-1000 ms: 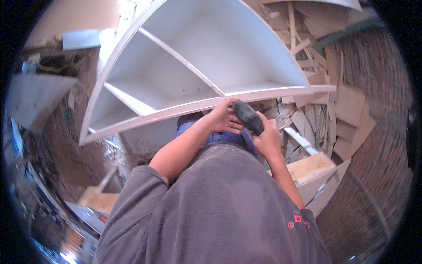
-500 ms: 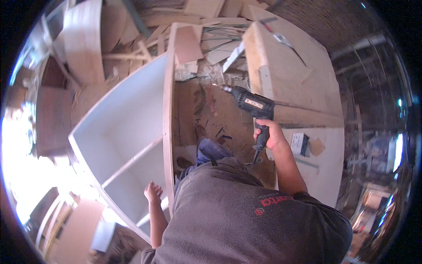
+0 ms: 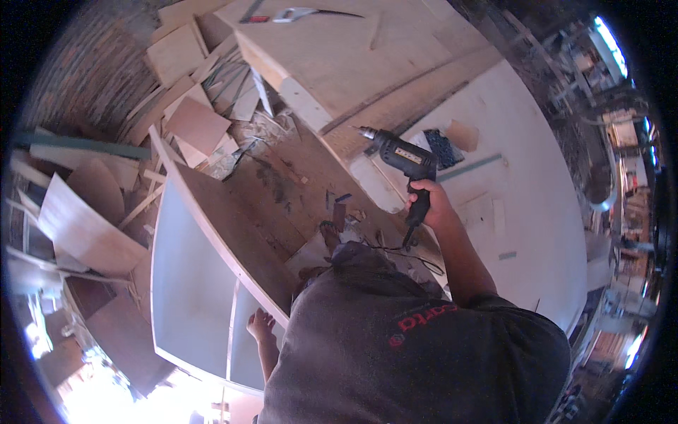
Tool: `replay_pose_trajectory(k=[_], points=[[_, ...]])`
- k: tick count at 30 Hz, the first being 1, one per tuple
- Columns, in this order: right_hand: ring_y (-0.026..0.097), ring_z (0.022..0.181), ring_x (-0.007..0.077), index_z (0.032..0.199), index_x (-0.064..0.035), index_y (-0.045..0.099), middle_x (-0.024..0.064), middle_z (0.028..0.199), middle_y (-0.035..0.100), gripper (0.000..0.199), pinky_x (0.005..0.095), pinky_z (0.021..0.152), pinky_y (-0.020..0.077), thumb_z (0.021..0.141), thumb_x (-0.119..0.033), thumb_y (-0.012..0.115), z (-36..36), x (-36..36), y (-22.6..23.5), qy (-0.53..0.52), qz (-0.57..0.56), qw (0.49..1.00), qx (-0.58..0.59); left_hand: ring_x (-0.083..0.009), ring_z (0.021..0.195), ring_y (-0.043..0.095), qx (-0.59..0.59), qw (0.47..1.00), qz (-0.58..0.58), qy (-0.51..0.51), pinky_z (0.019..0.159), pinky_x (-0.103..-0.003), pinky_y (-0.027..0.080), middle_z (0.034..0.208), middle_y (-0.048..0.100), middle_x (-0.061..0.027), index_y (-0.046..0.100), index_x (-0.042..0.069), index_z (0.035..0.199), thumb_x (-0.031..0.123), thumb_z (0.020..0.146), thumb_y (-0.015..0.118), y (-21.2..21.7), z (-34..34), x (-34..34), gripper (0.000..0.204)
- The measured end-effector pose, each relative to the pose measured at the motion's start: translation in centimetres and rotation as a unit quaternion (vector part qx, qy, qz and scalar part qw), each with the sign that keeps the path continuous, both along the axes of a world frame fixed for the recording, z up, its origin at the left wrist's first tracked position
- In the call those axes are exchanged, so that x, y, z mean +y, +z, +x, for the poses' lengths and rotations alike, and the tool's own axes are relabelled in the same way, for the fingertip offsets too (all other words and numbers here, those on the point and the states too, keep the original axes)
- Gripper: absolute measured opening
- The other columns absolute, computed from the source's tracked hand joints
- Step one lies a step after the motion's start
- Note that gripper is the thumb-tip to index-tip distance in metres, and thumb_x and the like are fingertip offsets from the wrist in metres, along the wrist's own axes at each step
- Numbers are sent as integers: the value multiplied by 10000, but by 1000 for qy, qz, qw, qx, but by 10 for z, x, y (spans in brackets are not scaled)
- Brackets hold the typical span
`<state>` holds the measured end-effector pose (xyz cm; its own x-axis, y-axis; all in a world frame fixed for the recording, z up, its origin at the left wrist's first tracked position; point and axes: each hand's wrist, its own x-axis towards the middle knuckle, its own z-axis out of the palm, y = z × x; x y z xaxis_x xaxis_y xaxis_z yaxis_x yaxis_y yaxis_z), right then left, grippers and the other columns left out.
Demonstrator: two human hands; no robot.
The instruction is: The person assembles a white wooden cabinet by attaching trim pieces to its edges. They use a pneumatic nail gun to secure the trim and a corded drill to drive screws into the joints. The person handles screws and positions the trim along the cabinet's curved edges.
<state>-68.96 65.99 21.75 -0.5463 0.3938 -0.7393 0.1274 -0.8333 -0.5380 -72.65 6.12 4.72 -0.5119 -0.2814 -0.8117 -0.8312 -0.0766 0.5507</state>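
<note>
My right hand (image 3: 432,203) is wrapped round the handle of a black power drill (image 3: 406,157). Its bit points to the far left, and the cord hangs from the handle's base. The drill is held above the edge of a workbench (image 3: 537,212), overlapping a small open box of dark pieces (image 3: 441,147) in the picture. Low on the left, my left hand (image 3: 261,324) is empty, its fingers loosely bent and apart. It is beside the wooden edge of a cabinet carcass (image 3: 191,283) with pale inner faces and a divider.
A handsaw (image 3: 300,13) lies at the bench's far end. A tan square (image 3: 462,134) rests by the box. Plywood offcuts (image 3: 198,127) pile up beyond the carcass. Between carcass and bench, scraps lie on the brown floor (image 3: 282,177); the cord loops near my body.
My view has turned to the right, so the carcass and offcuts shift left. The drill, formerly seen over the floor gap, now appears against the bench. My right hand keeps its grip.
</note>
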Motion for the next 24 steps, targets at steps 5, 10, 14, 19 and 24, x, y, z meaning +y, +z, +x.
replay_pose_trajectory(k=[5, 10, 14, 19, 24], points=[[620, 716, 158, 1117, -28, 629, 67, 864, 644, 319, 389, 703, 530, 834, -108, 752, 4, -3, 1, 134, 113, 984, 6, -219, 819, 668, 61, 978, 144, -139, 748, -353, 550, 912, 669, -95, 653, 4, 1022, 381, 964, 737, 72, -92, 136, 391], [678, 957, 207, 1150, 2, 676, 125, 1025, 713, 351, 371, 904, 524, 839, -107, 794, -28, -60, 54, 293, 373, 880, 38, -311, 1214, 595, 7, 878, 460, -130, 1064, -507, 458, 1232, 675, -163, 655, 28, 1190, 843, 876, 545, 168, -134, 287, 880], [649, 1160, 226, 1104, -5, 740, 147, 1122, 728, 304, 390, 1008, 499, 839, -127, 828, -30, -64, 66, 387, 517, 750, 143, -356, 1066, 654, 44, 852, 521, -17, 970, -508, 535, 1121, 689, -204, 634, -21, 1170, 628, 957, 613, 204, -143, 319, 683], [704, 1037, 353, 1044, -41, 757, 191, 1097, 740, 199, 438, 936, 551, 848, -76, 742, -29, 90, 13, 216, 707, 634, -228, -372, 886, 688, 41, 888, 451, 77, 810, -530, 588, 937, 698, -210, 673, -2, 985, 401, 930, 664, 192, -138, 257, 407], [679, 1062, 480, 1045, 6, 733, 282, 1139, 710, 312, 549, 944, 533, 871, -242, 656, -34, 169, -35, 411, 725, 404, -376, -337, 902, 689, 139, 886, 396, 199, 790, -496, 593, 916, 682, -184, 660, 6, 973, 337, 922, 691, 182, -117, 212, 336]])
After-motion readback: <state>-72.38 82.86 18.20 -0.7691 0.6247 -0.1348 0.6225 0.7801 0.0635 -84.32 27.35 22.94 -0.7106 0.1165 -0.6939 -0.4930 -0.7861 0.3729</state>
